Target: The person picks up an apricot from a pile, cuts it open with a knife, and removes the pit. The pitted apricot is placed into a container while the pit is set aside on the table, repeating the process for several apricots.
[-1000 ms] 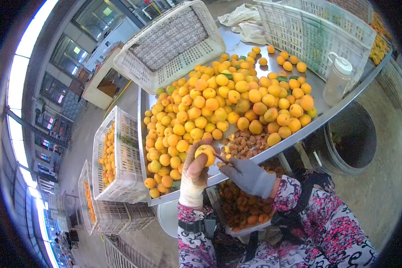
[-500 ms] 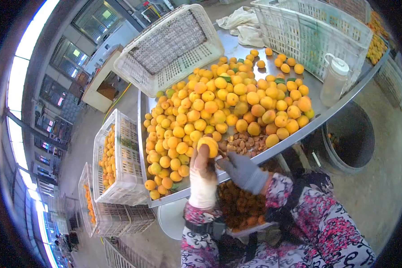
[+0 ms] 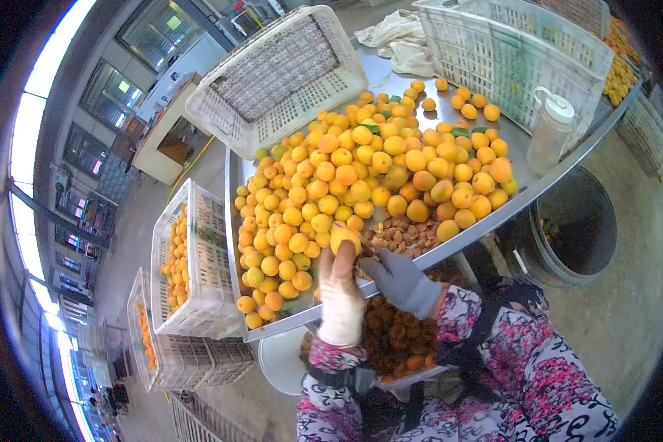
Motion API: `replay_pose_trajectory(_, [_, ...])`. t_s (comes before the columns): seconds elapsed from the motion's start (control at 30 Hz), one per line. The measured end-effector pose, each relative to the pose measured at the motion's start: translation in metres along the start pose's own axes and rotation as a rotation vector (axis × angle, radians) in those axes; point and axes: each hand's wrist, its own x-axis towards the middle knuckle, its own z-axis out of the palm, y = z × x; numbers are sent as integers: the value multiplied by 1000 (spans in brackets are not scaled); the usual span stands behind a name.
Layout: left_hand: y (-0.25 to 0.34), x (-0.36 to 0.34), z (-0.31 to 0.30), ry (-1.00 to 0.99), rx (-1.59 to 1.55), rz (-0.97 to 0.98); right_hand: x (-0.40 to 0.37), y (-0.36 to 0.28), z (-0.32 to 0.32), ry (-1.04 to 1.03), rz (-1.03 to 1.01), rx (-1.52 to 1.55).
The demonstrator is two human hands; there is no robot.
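Observation:
My left hand (image 3: 338, 276), in a white covering with the fingertips darker, grips a yellow-orange apricot (image 3: 345, 239) above the table's near edge. My right hand (image 3: 401, 281) wears a grey glove and is closed close beside it, fingertips pointing at the apricot. Whatever the right fingers hold is too small and dark to make out. A broad heap of apricots (image 3: 324, 177) lies just beyond both hands. Brown apricot pits (image 3: 405, 236) are piled on the metal tabletop by the right hand. Below the hands, a container holds darker orange fruit pieces (image 3: 398, 335).
An empty white crate (image 3: 272, 81) leans at the back left; another crate (image 3: 508, 66) stands back right beside a lidded plastic bottle (image 3: 551, 136). Crates of apricots (image 3: 191, 258) are stacked left. A dark bucket (image 3: 574, 228) stands right, a white bucket (image 3: 280, 361) below the table edge.
My left hand has come slightly down and toward my right with the apricot, which looks turned a little. The right hand stays almost in place.

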Motion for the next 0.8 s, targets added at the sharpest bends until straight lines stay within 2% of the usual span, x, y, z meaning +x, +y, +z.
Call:
replay_pose_trajectory(0.03, [-9, -1, 3, 2, 24, -32, -1, 11, 9, -2, 0, 0])
replay_pose_trajectory(0.07, [11, -9, 22, 22, -214, -205, 0, 25, 20, 35, -30, -67])
replay_pose_trajectory(0.1, [12, -6, 22, 21, -214, -206, 1, 37, 27, 73, -61, -135])
replay_pose_trajectory(0.17, [11, 0, 17, 54, -323, -274, -1, 20, 14, 58, -25, -116])
replay_pose_trajectory(0.2, [10, 6, 11, -16, -313, -180, 0, 10, 6, 18, -11, -82])
replay_pose_trajectory(0.23, [7, 9, 6, -18, -313, -179, 1, 6, 2, -21, 3, -48])
replay_pose_trajectory(0.3, [4, 12, -2, 1, -120, -22, 3, 13, 2, -31, -22, -8])
replay_pose_trajectory(0.4, [5, 11, -3, 57, -149, -7, 2, 24, 10, -59, -69, -38])
replay_pose_trajectory(0.47, [-5, 9, -1, 68, -140, 22, -4, 18, 15, 71, -97, -162])
replay_pose_trajectory(0.53, [-15, 5, 8, 99, -176, 79, -4, 9, 13, 78, -62, -191])
replay_pose_trajectory(0.57, [-8, 5, 11, 99, -175, 79, -3, 6, 12, 87, -31, -221])
replay_pose_trajectory(0.63, [9, 4, 18, 109, -297, -108, -2, 1, 10, 90, -38, -258])
replay_pose_trajectory(0.73, [2, 3, 6, 82, -116, -118, -3, -3, 7, -3, 10, -374])
replay_pose_trajectory(0.8, [-4, 3, 2, 95, -110, -115, -1, 10, 15, 28, -30, -225])
